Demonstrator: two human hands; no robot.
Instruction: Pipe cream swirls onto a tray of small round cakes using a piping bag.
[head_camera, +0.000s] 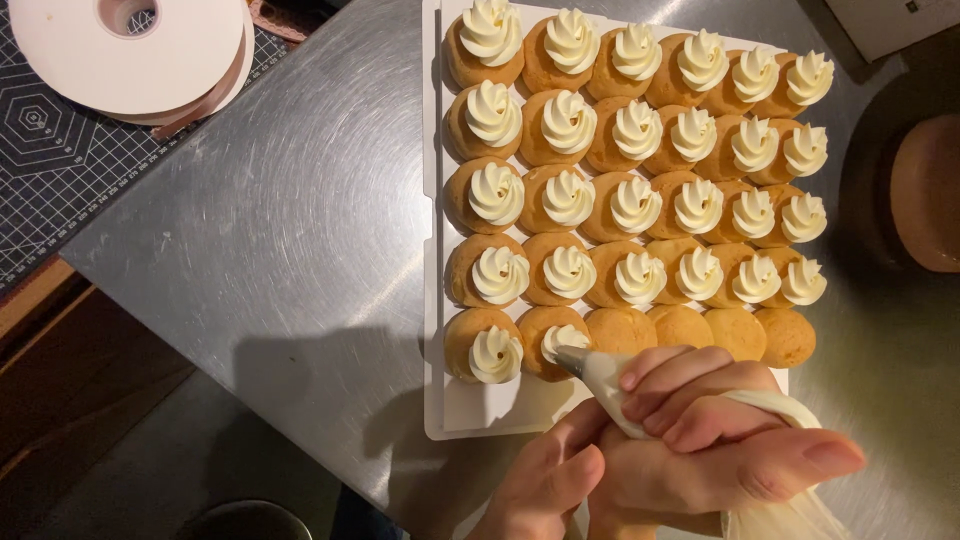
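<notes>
Head view: right hand (720, 440) squeezes the translucent cream-filled piping bag (610, 385), left hand (545, 480) curled steadying it.

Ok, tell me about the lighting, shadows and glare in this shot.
Head view: warm, dim light; the steel table shows soft glare streaks; a dark shadow falls left of the hands; the right hand with the piping bag sits close and slightly soft; the corners go dark.

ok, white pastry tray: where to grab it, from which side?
Probably the tray by its bare left rim, coming from the left over open steel table. Puffs fill it nearly edge to edge; both hands and the piping bag block the near edge.
</notes>
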